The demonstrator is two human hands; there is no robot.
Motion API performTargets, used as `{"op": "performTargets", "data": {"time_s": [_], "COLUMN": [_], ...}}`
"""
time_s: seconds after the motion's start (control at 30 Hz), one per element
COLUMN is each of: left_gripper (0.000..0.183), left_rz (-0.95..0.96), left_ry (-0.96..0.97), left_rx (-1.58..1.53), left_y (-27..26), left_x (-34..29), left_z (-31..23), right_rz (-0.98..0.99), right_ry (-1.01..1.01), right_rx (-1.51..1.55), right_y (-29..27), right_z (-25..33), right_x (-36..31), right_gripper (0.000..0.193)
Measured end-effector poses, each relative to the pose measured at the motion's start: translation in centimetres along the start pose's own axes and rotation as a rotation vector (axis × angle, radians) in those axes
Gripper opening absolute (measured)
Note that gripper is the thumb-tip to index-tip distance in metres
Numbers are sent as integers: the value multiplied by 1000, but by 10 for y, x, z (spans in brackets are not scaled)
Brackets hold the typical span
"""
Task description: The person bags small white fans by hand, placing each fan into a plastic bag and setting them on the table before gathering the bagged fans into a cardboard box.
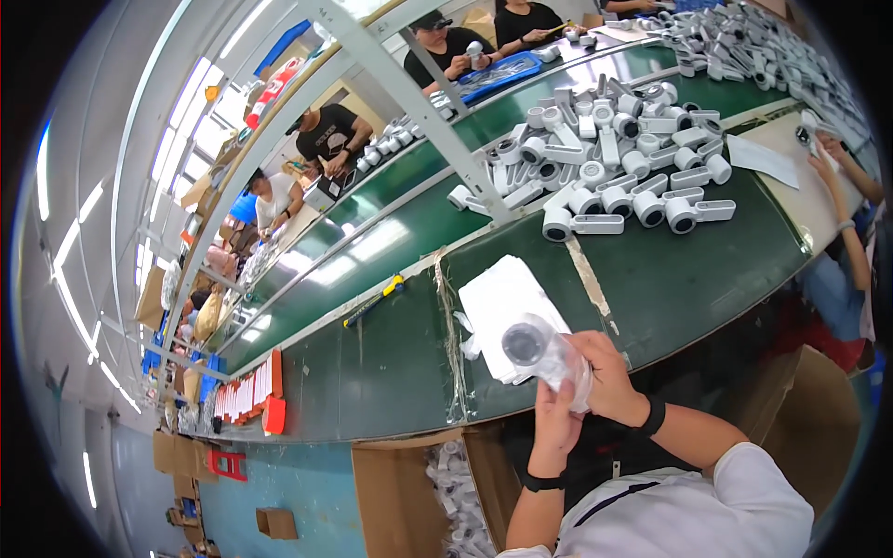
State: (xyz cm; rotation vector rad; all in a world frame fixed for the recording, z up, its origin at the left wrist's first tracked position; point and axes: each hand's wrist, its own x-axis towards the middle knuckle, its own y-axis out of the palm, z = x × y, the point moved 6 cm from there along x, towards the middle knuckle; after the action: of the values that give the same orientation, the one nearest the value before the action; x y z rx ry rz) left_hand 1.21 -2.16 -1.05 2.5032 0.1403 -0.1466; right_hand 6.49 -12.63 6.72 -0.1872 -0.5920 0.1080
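Both your left hand (pixel 555 420) and right hand (pixel 609 377) have a clenched grip on the white, round-headed plastic device in its clear film bag (pixel 544 353), just above the green counter (pixel 391 363). Steady its handle while smoothing the film.

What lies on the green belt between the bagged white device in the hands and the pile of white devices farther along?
In the head view, the belt between the bagged device and the pile is mostly bare; only a strip of tan tape crosses it.
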Motion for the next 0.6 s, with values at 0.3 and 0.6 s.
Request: {"op": "performTargets", "data": {"time_s": [0.3,0.6], "left_gripper": [47,52], "left_rz": [-115,-1134], "left_ry": [216,635], "left_rx": [-12,1439], "left_y": [-34,-211], "left_x": [-9,-31], "left_z": [-58,-176], "right_rz": [73,119], "right_ry": [-62,96], "right_rx": [1,-365], "right_y": [-9,-50], "right_z": [-15,-69], "right_x": [-7,71], "right_gripper": [9,30]}}
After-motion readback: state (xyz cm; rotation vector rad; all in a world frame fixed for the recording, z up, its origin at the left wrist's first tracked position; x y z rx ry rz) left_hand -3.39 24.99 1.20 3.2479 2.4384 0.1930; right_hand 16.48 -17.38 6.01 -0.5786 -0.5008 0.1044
